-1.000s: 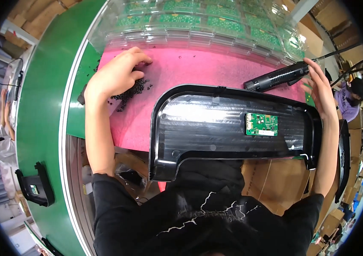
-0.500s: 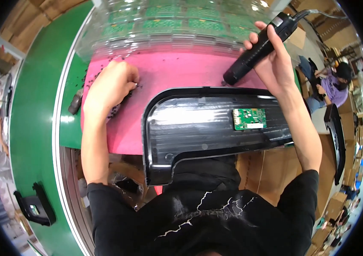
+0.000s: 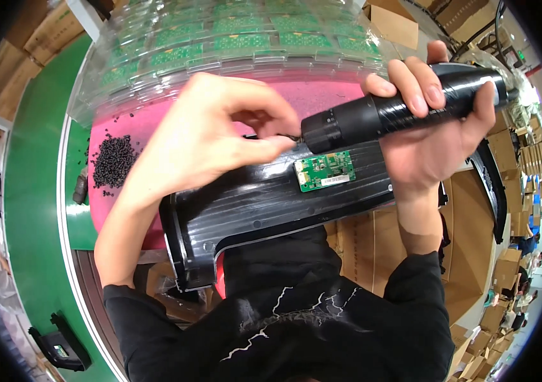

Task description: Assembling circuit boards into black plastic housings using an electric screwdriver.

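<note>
My right hand [image 3: 427, 149] is wrapped round a black electric screwdriver [image 3: 350, 122], which lies nearly level with its tip pointing left. At that tip the thumb and forefinger of my left hand [image 3: 210, 130] are pinched on a small dark screw [image 3: 297, 138], mostly covered by the fingertips. Below both hands sits a long black plastic housing [image 3: 252, 207], its ribbed inside facing up. On the housing rests a green circuit board [image 3: 326, 172] with a white connector on its left edge. A heap of small black screws [image 3: 113, 160] lies on the pink mat [image 3: 102, 213] at the left.
Clear plastic trays [image 3: 239, 57] with several green boards stand at the back. A dark lump [image 3: 80, 186] lies beside the screw heap. Another black housing [image 3: 61, 344] rests on the green surface [image 3: 32, 210] at lower left. Cardboard boxes [image 3: 475, 254] stand at the right.
My left hand has moved from the screw heap to the screwdriver's tip. My right hand has turned the screwdriver from slanted to nearly level. The housing and board appear further left in the picture.
</note>
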Demonstrator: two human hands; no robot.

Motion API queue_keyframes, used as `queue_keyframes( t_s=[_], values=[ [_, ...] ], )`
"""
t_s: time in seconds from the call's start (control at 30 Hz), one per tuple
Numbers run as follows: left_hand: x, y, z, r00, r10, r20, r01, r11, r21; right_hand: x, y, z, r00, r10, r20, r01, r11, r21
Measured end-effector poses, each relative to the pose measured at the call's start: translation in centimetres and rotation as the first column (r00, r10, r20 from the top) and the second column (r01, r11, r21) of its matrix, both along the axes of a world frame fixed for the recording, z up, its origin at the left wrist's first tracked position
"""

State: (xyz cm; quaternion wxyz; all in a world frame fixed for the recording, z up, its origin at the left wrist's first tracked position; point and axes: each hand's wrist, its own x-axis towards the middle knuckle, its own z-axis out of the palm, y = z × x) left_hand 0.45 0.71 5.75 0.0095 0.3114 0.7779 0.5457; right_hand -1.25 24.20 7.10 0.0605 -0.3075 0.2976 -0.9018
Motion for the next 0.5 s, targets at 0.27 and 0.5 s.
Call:
queue_keyframes(
  t_s=[0.27, 0.5],
  values=[
    [-1.8, 1.6, 0.2, 0.993, -0.098, 0.071, 0.100, 0.995, -0.022, 2.1, 3.0, 1.1, 0.993, -0.080, -0.085, 0.077, 0.996, -0.034],
    [-2.1, 2.8, -1.8, 0.927, -0.259, -0.270, 0.228, 0.963, -0.140, 2.6, 3.8, 1.3, 0.972, -0.163, -0.171, 0.150, 0.985, -0.085]
  ],
)
